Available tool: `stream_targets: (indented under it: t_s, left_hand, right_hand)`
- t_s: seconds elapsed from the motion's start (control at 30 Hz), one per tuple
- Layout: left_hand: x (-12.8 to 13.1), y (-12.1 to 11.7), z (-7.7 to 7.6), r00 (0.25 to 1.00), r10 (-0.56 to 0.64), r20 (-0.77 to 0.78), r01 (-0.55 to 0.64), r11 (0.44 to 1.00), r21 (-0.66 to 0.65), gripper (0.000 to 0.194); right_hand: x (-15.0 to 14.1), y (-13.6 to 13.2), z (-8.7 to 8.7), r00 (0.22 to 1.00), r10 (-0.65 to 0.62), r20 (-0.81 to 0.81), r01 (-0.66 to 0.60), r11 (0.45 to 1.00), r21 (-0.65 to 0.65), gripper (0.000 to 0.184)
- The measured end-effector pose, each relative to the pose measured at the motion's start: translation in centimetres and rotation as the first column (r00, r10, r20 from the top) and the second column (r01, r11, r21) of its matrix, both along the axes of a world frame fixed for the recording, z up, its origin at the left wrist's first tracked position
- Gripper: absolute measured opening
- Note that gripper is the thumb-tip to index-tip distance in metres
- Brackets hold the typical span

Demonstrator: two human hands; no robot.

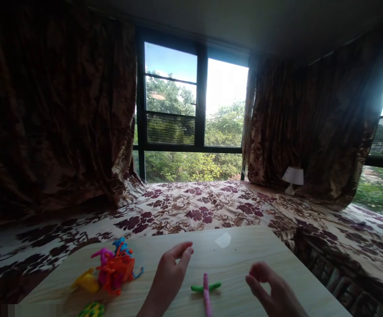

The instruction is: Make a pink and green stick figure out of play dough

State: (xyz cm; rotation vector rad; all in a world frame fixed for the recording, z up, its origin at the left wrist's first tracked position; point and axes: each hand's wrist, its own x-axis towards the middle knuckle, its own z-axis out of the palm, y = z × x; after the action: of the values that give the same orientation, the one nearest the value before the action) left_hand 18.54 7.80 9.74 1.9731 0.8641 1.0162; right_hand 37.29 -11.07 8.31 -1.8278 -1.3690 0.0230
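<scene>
A pink clay roll (pixel 206 296) lies across a green clay roll (pixel 215 286) on the table, forming a cross between my hands. To the left of it my left hand (pixel 171 275) hovers, fingers bent forward, thumb tip close to the index finger; nothing shows in it. My right hand (pixel 273 288) is on the other side, its fingers curved and the thumb apart from them, with no object visible. Neither hand touches the cross. Further left sits a heap of coloured clay: orange (pixel 120 268), magenta (pixel 103 256), blue (pixel 121 245) and yellow (pixel 86 281) pieces.
The pale wooden table (pixel 244 304) has rounded far corners. A yellow-and-green patterned piece (pixel 92 309) is at its near left edge; a whitish patch (pixel 223 239) shows near the far edge. Beyond are a flowered cover (pixel 198 204), a small lamp (pixel 293 176), curtains and windows.
</scene>
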Motion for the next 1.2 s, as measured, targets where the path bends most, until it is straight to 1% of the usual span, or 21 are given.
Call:
stream_targets:
  t_s: [0.03,0.07,0.1,0.17,0.2,0.27,0.37,0.47,0.57,0.73,0.83,0.93,1.0,1.03,1.07,1.1,1.13,1.2]
  left_hand:
    - [0.4,-0.4,0.4,0.998,-0.053,0.028,0.054,0.998,-0.044,0.038]
    - [0.6,-0.8,0.6,0.990,-0.113,0.081,0.122,0.986,-0.111,0.037]
    - [0.8,-1.1,0.7,0.978,-0.154,0.138,0.177,0.970,-0.169,0.037]
    - [1.0,-1.7,0.6,0.950,-0.200,0.239,0.260,0.930,-0.259,0.035]
    - [1.0,-1.9,0.4,0.941,-0.203,0.270,0.280,0.916,-0.286,0.034]
    - [0.9,-2.2,-0.3,0.932,-0.200,0.303,0.300,0.894,-0.333,0.035]
    - [0.8,-2.6,-1.2,0.924,-0.203,0.323,0.324,0.866,-0.382,0.034]
    - [0.9,-2.9,-1.6,0.910,-0.243,0.337,0.367,0.849,-0.381,0.031]
    - [1.0,-3.1,-1.8,0.912,-0.252,0.324,0.362,0.864,-0.349,0.029]
    - [1.0,-3.0,-2.7,0.947,-0.175,0.269,0.267,0.894,-0.359,0.030]
    - [0.9,-3.1,-2.9,0.951,-0.192,0.242,0.264,0.912,-0.314,0.029]
    - [0.9,-3.3,-2.6,0.952,-0.216,0.218,0.267,0.933,-0.242,0.026]
    - [0.9,-3.2,-2.4,0.948,-0.220,0.231,0.274,0.933,-0.235,0.024]
    - [0.9,-3.1,-2.3,0.945,-0.215,0.245,0.277,0.927,-0.252,0.024]
    - [0.9,-2.9,-2.4,0.945,-0.198,0.262,0.271,0.919,-0.285,0.023]
    - [0.8,-2.6,-2.4,0.946,-0.168,0.277,0.259,0.907,-0.331,0.024]
    - [0.7,-2.3,-2.5,0.948,-0.127,0.291,0.237,0.892,-0.384,0.025]
    - [0.5,-1.7,-2.6,0.949,-0.038,0.314,0.197,0.848,-0.491,0.028]
  right_hand:
    - [-1.4,1.9,1.2,0.992,0.020,-0.125,-0.012,0.998,0.062,0.028]
    - [-2.6,3.8,2.0,0.966,0.053,-0.254,-0.026,0.994,0.109,0.029]
    - [-3.7,5.5,2.4,0.926,0.104,-0.364,-0.053,0.988,0.147,0.030]
    - [-5.1,8.3,2.2,0.830,0.221,-0.512,-0.109,0.965,0.240,0.031]
    - [-5.5,9.3,1.8,0.784,0.269,-0.559,-0.125,0.951,0.283,0.031]
    - [-5.7,10.5,0.6,0.718,0.325,-0.615,-0.135,0.932,0.335,0.031]
    - [-5.4,10.8,-1.0,0.652,0.363,-0.666,-0.167,0.925,0.341,0.031]
    - [-5.3,10.5,-1.9,0.626,0.402,-0.668,-0.203,0.911,0.359,0.028]
    - [-5.2,10.4,-2.3,0.602,0.435,-0.670,-0.224,0.897,0.381,0.020]
    - [-5.2,10.6,-2.9,0.494,0.453,-0.742,-0.134,0.883,0.450,0.019]
    - [-5.6,10.4,-2.8,0.460,0.483,-0.745,-0.136,0.868,0.478,0.019]
    - [-5.9,9.9,-2.2,0.474,0.494,-0.729,-0.194,0.866,0.461,0.019]
    - [-5.7,9.6,-1.8,0.503,0.494,-0.709,-0.245,0.869,0.430,0.022]
    - [-5.4,9.6,-1.6,0.527,0.489,-0.695,-0.259,0.872,0.416,0.021]
    - [-5.0,9.5,-1.5,0.569,0.474,-0.672,-0.264,0.879,0.396,0.020]
    - [-4.6,9.4,-1.5,0.636,0.444,-0.631,-0.257,0.893,0.370,0.019]
    - [-4.1,9.4,-1.6,0.724,0.395,-0.566,-0.238,0.913,0.333,0.018]
    - [-3.2,9.3,-2.0,0.893,0.251,-0.373,-0.176,0.958,0.226,0.017]
